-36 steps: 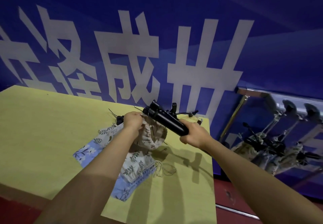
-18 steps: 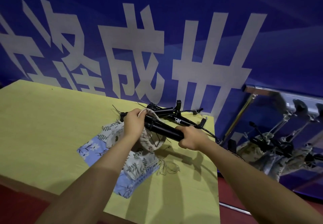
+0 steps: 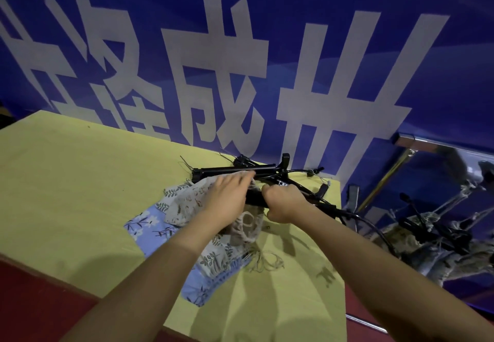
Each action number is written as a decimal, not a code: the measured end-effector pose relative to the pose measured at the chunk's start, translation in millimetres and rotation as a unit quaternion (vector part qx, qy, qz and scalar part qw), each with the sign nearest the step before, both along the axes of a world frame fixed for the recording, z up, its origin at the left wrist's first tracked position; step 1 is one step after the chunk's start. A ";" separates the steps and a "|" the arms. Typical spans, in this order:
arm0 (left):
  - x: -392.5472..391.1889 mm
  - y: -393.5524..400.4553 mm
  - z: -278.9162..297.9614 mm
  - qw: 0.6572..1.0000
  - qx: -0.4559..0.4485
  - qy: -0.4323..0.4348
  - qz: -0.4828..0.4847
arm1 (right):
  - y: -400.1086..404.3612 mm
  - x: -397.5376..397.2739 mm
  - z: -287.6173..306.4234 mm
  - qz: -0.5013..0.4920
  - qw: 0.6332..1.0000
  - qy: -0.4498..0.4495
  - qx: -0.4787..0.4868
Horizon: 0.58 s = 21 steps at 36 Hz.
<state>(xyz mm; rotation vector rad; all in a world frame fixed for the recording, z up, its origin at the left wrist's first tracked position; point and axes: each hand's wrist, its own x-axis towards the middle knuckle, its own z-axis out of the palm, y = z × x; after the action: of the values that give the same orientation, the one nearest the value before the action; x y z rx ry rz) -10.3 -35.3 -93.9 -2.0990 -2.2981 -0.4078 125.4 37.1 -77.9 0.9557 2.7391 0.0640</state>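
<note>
My right hand grips a black tube that lies low over the yellow table. The tube's far end goes into the mouth of a beige drawstring pouch. My left hand lies over the pouch with its fingers stretched toward the far side, blurred by motion. Under the pouch sit a leaf-print bag and a blue floral bag. How far the tube reaches inside the pouch is hidden by my left hand.
Several black rods and clamps with cables lie at the table's far right corner. A blue banner with large white characters stands behind. A mirrored panel is to the right, red floor below.
The tube has come down from a raised tilt to nearly level and gone into the pouch. My left hand has let go of the pouch's rim and spread over the cloth.
</note>
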 end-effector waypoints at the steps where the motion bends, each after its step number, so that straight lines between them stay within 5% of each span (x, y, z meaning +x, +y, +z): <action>1: -0.6 1.4 0.4 0.998 -0.023 0.056 -0.017 | 0.2 -1.7 0.9 0.008 1.000 -0.005 0.008; 6: -3.1 6.2 -3.2 0.984 -0.080 0.155 -0.037 | 6.7 -9.3 1.3 0.052 0.997 -0.023 0.048; 12: 2.4 16.5 -9.1 0.985 -0.094 0.142 0.007 | 12.0 -15.4 -2.6 0.090 0.990 -0.018 0.106; 21: -16.4 17.7 -12.5 0.993 -0.074 0.062 0.066 | 18.0 11.7 -26.9 0.175 0.908 0.302 0.233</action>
<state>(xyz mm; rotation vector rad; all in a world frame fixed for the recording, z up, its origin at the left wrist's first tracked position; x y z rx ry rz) -26.7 -17.6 -106.4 -1.9524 -2.4440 -0.1051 137.1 55.1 -104.8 0.6328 3.5487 0.6066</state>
